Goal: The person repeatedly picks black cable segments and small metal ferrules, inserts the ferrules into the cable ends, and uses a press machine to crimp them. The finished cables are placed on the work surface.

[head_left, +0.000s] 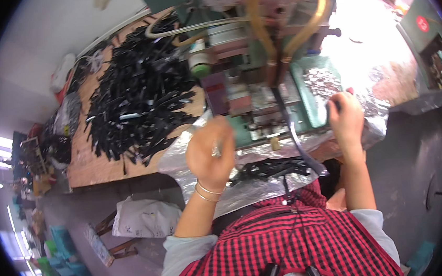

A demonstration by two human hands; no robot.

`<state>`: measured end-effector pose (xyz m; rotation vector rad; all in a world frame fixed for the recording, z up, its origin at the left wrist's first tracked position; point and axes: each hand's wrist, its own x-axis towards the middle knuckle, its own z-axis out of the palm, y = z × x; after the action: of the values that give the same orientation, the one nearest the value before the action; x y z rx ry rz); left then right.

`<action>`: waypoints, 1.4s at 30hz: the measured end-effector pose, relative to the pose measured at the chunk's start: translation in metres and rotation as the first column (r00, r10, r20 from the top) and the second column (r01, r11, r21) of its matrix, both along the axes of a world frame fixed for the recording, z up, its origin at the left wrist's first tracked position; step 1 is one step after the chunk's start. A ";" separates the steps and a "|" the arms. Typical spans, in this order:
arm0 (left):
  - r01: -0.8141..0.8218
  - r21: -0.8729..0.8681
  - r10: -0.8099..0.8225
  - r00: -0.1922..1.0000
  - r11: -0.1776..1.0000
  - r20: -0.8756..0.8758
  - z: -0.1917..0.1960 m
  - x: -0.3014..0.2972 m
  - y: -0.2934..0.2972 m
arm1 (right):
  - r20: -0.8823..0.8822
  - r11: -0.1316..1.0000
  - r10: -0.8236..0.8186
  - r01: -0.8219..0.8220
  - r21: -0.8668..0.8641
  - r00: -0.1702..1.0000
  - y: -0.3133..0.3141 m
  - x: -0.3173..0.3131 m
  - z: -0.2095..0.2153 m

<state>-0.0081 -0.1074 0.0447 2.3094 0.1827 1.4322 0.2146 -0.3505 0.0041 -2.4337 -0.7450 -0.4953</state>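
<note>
My left hand (209, 152) is in front of the machine (251, 96), over the near table edge, blurred by motion. Its fingers are curled in, and a small shiny spot shows among them; what it is I cannot make out. At the right, my right hand (346, 119) has its fingers bent together beside a green tray (314, 114) of small shiny metal pieces (322, 83). Something dark shows at its fingertips, too small to name. Between the hands, a black strip (288, 116) hangs from the machine's middle down past the table edge.
A large heap of black strips (141, 92) covers the wooden table (89, 168) at left. Amber tubing (320, 11) loops over the machine. A green-ended bottle (200, 66) stands beside it. More black strips (271, 169) lie on silver sheeting (226, 203) at my lap. A white sack (146, 218) is below left.
</note>
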 end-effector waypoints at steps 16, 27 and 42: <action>-0.118 -0.822 -0.272 0.910 0.557 -0.314 -0.021 0.023 0.102 | -0.372 0.856 0.231 -0.006 0.518 0.899 0.019 0.004 0.002; -0.283 0.489 0.503 0.762 0.825 -0.408 -0.046 0.000 0.187 | -0.127 0.883 0.062 0.005 0.469 0.990 -0.010 -0.012 -0.003; -0.080 -0.779 0.037 0.997 0.622 -0.072 -0.021 0.000 0.091 | -0.122 0.534 0.562 -0.246 0.809 0.818 0.107 -0.055 0.068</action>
<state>-0.0078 -0.0160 0.0234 1.5942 0.7503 1.0056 0.1601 -0.2438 0.0722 -1.3946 -0.7143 -0.0896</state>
